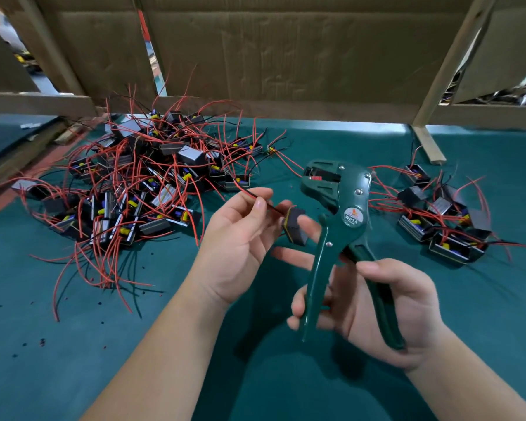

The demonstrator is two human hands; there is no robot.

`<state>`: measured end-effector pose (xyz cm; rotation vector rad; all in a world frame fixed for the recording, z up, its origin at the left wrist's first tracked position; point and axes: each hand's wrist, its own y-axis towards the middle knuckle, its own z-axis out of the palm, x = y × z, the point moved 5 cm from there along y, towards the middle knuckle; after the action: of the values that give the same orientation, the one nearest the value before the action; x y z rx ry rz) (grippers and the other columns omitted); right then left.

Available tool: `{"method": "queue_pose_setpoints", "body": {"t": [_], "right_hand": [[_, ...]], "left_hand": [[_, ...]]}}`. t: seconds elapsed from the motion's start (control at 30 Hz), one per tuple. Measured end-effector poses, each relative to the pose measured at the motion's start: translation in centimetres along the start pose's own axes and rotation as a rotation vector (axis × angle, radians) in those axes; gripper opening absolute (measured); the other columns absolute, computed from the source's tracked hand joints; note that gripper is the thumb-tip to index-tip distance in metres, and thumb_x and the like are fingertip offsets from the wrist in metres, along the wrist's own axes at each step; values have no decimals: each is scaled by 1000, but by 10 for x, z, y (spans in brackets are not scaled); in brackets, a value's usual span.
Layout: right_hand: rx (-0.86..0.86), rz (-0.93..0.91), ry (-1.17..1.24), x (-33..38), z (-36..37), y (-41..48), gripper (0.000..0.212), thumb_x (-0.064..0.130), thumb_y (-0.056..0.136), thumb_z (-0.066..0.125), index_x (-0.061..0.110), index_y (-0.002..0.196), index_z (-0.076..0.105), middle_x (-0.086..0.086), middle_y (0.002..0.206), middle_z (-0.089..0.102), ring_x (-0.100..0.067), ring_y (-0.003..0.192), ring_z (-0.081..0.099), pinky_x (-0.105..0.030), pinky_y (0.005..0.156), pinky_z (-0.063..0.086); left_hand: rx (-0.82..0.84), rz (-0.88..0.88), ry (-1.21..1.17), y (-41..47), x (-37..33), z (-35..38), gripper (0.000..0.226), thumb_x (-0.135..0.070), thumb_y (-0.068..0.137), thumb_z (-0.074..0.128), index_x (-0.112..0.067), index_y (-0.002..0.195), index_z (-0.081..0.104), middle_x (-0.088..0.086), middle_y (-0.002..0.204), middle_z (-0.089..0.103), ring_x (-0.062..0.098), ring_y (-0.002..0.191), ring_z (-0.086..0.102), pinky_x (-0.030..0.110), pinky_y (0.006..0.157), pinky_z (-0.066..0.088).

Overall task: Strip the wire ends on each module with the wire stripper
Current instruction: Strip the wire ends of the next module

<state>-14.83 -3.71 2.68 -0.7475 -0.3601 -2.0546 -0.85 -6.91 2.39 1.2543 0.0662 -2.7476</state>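
My left hand [243, 241] holds a small black module [295, 224] at its fingertips, and its thumb and forefinger pinch the module's red and black wire [249, 192], which runs up to the left. My right hand [386, 308] grips the two handles of a green wire stripper [337, 214]. The stripper stands upright with its jaws at the top, pointing left, just right of the module. The jaws hold no wire.
A big heap of modules with red and black wires [140, 183] lies on the green mat [73, 360] at the left. A smaller group of modules [441, 220] lies at the right. Cardboard panels and wooden posts [428, 144] close off the back. Small insulation bits dot the mat.
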Motion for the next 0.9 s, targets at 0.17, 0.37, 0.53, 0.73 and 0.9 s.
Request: {"method": "queue_pose_setpoints", "body": {"t": [0.17,0.37,0.53,0.73,0.9], "right_hand": [[-17,-98,81,6,-4,-2,79,19,64,77,18,138,50,-18,142,47,-38,84,66,-52,82,52],[-75,-178,13,19,-10,-6,81,21,64,77,11,138,48,-15,144,45,-36,83,67,-51,81,53],[6,-143,-5,19,-6,-5,76,20,69,73,7,139,45,-11,140,50,-37,86,65,-54,84,51],[-94,-274,-169,25,-13,-9,76,10,66,76,5,137,48,-23,100,63,-41,82,65,-56,78,51],[-424,-549,-415,52,-29,-18,59,-5,70,53,11,127,54,-15,85,70,-42,79,67,-54,73,55]], "left_hand": [[102,31,81,-5,3,7,15,-8,81,54,-12,81,68,9,86,72,16,91,69,23,81,54],[153,203,379,-8,-2,8,12,-3,86,55,-11,86,63,0,94,73,14,104,66,22,90,49],[266,288,573,-15,-4,15,24,-5,85,60,-26,83,73,-6,91,72,14,108,65,23,92,47],[250,441,1005,-18,-5,18,25,-7,79,68,-31,86,74,-19,95,72,5,105,59,19,93,41],[45,559,1410,-14,-10,11,45,-3,76,56,-25,114,65,-8,125,54,12,120,47,27,104,30]]}}
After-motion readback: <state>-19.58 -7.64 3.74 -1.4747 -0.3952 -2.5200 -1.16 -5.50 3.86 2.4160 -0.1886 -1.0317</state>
